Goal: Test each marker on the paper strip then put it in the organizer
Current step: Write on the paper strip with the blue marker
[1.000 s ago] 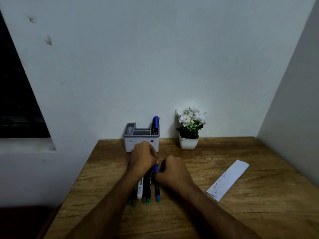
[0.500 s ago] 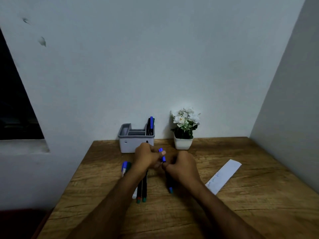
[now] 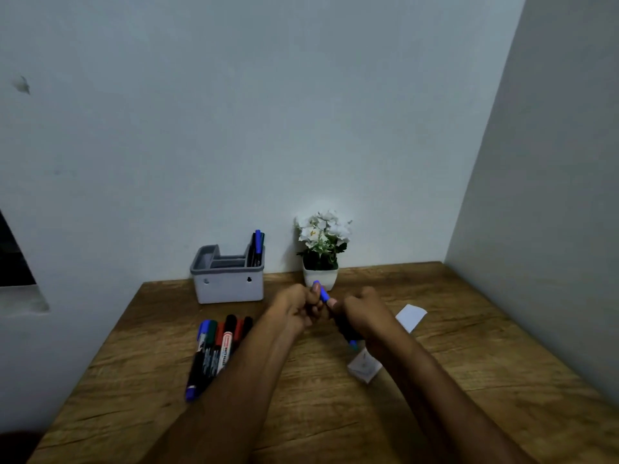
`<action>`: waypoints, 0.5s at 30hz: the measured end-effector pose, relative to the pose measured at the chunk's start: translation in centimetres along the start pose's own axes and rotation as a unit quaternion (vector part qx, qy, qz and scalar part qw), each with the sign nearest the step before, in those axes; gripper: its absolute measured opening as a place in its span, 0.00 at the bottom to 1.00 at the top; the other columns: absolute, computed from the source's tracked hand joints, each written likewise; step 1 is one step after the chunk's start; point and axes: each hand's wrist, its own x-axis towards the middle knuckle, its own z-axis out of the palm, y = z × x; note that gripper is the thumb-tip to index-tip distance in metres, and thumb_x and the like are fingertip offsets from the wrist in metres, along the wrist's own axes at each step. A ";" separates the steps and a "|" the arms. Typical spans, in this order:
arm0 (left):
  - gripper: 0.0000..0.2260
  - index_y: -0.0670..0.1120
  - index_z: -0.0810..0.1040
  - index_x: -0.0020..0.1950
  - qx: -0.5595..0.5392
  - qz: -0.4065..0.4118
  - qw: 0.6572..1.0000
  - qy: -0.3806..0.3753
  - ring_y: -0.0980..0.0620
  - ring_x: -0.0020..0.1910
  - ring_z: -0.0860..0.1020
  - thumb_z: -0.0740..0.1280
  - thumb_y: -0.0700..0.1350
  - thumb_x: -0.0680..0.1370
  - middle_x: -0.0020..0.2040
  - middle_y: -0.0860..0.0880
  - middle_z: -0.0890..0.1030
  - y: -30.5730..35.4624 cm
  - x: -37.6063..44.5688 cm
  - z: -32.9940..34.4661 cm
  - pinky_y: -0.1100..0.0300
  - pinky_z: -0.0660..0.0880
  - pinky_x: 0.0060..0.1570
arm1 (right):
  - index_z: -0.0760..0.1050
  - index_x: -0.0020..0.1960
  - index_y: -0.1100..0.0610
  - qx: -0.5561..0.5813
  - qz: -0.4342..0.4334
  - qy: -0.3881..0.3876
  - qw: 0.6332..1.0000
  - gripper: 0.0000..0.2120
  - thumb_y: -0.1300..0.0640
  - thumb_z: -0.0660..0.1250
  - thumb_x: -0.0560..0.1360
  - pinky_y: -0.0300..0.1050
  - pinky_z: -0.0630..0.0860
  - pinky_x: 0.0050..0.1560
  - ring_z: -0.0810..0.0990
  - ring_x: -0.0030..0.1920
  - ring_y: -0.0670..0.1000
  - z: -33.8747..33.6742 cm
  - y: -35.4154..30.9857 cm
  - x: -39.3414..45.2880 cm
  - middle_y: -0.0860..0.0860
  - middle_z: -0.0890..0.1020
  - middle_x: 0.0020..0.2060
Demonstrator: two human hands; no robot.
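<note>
Both hands have lifted a blue marker off the pile, left hand pinching its cap, right hand gripping the barrel, seemingly uncapping it for testing.

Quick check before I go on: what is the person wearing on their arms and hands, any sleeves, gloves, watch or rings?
Nothing shows. Both forearms are bare as far as the bottom edge of the head view, with no sleeve cuff in sight. The left hand and right hand have no gloves, and no watch, band or ring is visible, though the dim, slightly blurred picture could hide a thin ring.
</note>
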 end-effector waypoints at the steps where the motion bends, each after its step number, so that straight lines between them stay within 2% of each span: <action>1: 0.16 0.40 0.72 0.36 -0.024 0.009 1.000 0.011 0.54 0.27 0.67 0.54 0.31 0.82 0.27 0.45 0.73 0.2 0.4 -0.1 0.69 0.64 0.17 | 0.82 0.37 0.64 0.003 0.026 -0.043 0.999 0.13 0.62 0.68 0.80 0.40 0.73 0.29 0.77 0.25 0.51 -0.9 -0.2 -0.9 0.55 0.80 0.26; 2: 0.17 0.40 0.72 0.36 -0.042 0.023 0.998 0.029 0.54 0.26 0.68 0.55 0.31 0.82 0.23 0.46 0.74 0.5 0.9 -0.3 0.69 0.65 0.17 | 0.83 0.39 0.63 0.001 0.042 -0.082 0.996 0.13 0.62 0.68 0.80 0.39 0.74 0.28 0.78 0.26 0.49 -1.5 -0.1 -1.6 0.55 0.82 0.28; 4: 0.14 0.40 0.75 0.36 -0.034 0.054 0.997 0.050 0.55 0.24 0.70 0.62 0.35 0.81 0.22 0.48 0.75 1.1 1.2 -0.3 0.67 0.68 0.22 | 0.85 0.40 0.63 0.001 0.041 -0.093 0.995 0.13 0.60 0.69 0.80 0.38 0.75 0.30 0.79 0.28 0.47 -2.4 0.5 -2.5 0.54 0.83 0.30; 6: 0.09 0.39 0.79 0.37 0.041 0.068 0.996 0.041 0.54 0.27 0.72 0.69 0.38 0.78 0.26 0.47 0.77 1.2 0.7 0.8 0.63 0.70 0.29 | 0.86 0.43 0.67 0.031 0.022 -0.039 0.998 0.13 0.59 0.70 0.80 0.37 0.75 0.29 0.79 0.28 0.46 -2.9 1.6 -2.2 0.52 0.83 0.29; 10: 0.08 0.35 0.81 0.42 0.200 0.076 0.976 0.051 0.51 0.23 0.74 0.75 0.39 0.74 0.30 0.42 0.80 -0.3 0.4 3.4 0.61 0.72 0.26 | 0.87 0.44 0.65 0.122 -0.017 0.039 0.992 0.12 0.56 0.72 0.79 0.41 0.79 0.35 0.84 0.38 0.51 -4.6 2.8 -2.0 0.58 0.88 0.37; 13: 0.09 0.37 0.80 0.42 0.285 0.083 0.951 0.087 0.51 0.22 0.74 0.76 0.41 0.73 0.30 0.42 0.79 -1.5 1.4 4.3 0.60 0.77 0.27 | 0.85 0.49 0.59 0.153 -0.050 0.074 0.984 0.04 0.58 0.74 0.78 0.42 0.81 0.37 0.88 0.43 0.53 -6.1 3.3 -2.0 0.56 0.89 0.40; 14: 0.09 0.40 0.80 0.40 0.315 0.089 0.940 0.098 0.51 0.22 0.75 0.77 0.43 0.72 0.31 0.42 0.80 -2.0 1.7 4.4 0.57 0.79 0.30 | 0.84 0.53 0.56 0.171 -0.056 0.082 0.980 0.05 0.60 0.74 0.78 0.43 0.82 0.37 0.89 0.42 0.52 -6.6 3.5 -1.9 0.56 0.89 0.40; 15: 0.09 0.41 0.80 0.39 0.338 0.095 0.931 0.105 0.50 0.24 0.75 0.77 0.44 0.71 0.31 0.42 0.81 -2.5 1.9 4.4 0.53 0.81 0.36 | 0.82 0.57 0.52 0.182 -0.064 0.088 0.977 0.10 0.62 0.74 0.77 0.44 0.83 0.37 0.89 0.42 0.51 -7.0 3.8 -1.6 0.56 0.89 0.40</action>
